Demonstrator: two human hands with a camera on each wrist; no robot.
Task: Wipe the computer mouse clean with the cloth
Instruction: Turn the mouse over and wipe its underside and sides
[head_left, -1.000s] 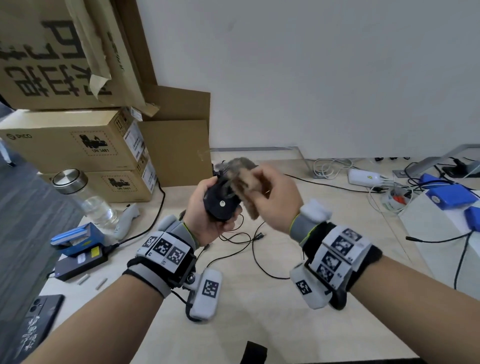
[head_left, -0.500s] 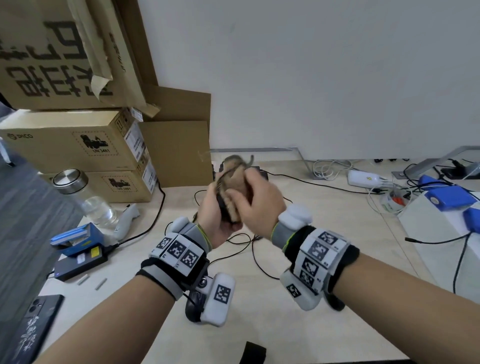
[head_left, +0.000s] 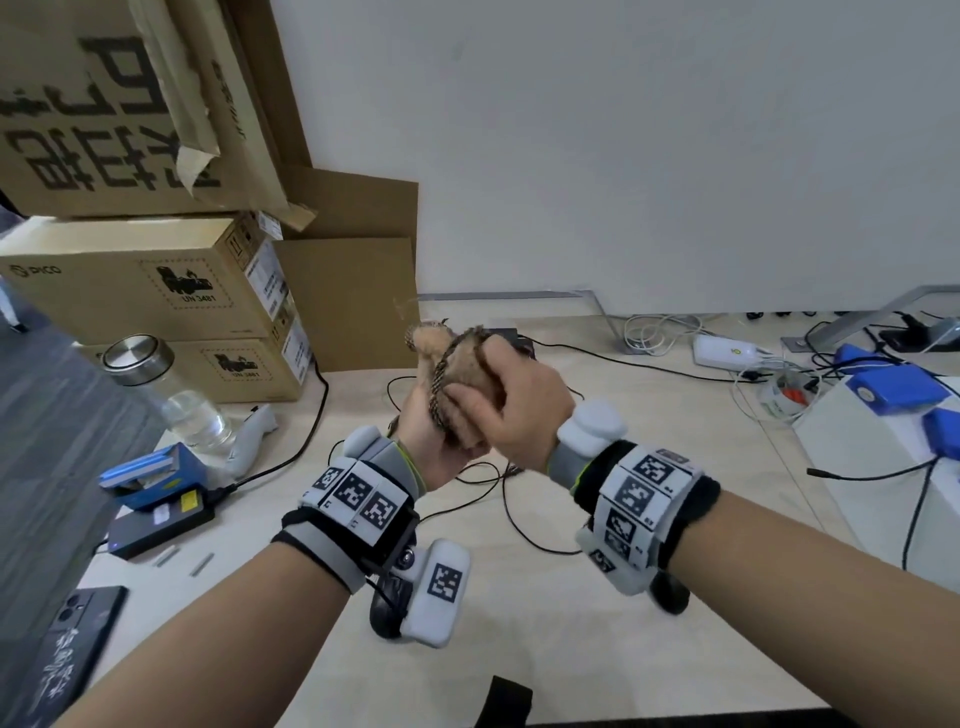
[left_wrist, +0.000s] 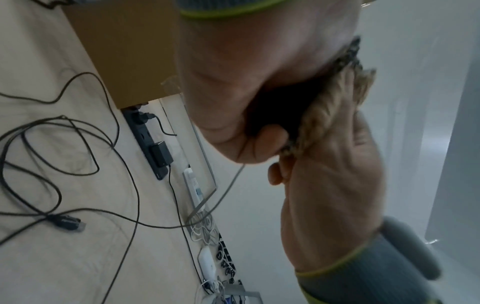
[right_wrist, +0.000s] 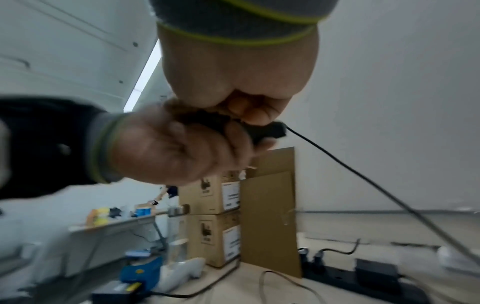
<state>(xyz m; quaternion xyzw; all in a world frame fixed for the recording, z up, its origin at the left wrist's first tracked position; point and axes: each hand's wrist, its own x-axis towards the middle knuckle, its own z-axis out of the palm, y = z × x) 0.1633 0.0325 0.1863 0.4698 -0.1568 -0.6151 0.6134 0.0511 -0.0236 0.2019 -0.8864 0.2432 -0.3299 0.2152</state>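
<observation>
Above the desk (head_left: 519, 623) my left hand (head_left: 428, 441) grips the black wired computer mouse, which the cloth hides in the head view. The mouse's front end (right_wrist: 267, 129) and its cable (right_wrist: 363, 176) show in the right wrist view, and a dark part of the mouse (left_wrist: 280, 107) shows in the left wrist view. My right hand (head_left: 519, 410) grips the tan fuzzy cloth (head_left: 467, 374) and presses it over the mouse. The cloth (left_wrist: 327, 107) lies between both palms. Both hands are curled, the left hand (right_wrist: 176, 148) under the right hand (right_wrist: 239, 72).
Stacked cardboard boxes (head_left: 156, 291) stand at the back left, with a glass bottle (head_left: 171, 395), a blue device (head_left: 150, 467) and a phone (head_left: 62, 654) near them. Loose cables (head_left: 509, 499) cross the desk. A black power strip (left_wrist: 153, 144) lies by the wall. A white box (head_left: 883, 447) with blue items sits right.
The right hand has brought the cloth leftward over the mouse, whose round underside showed a second ago and is now covered. Both hands have moved closer together.
</observation>
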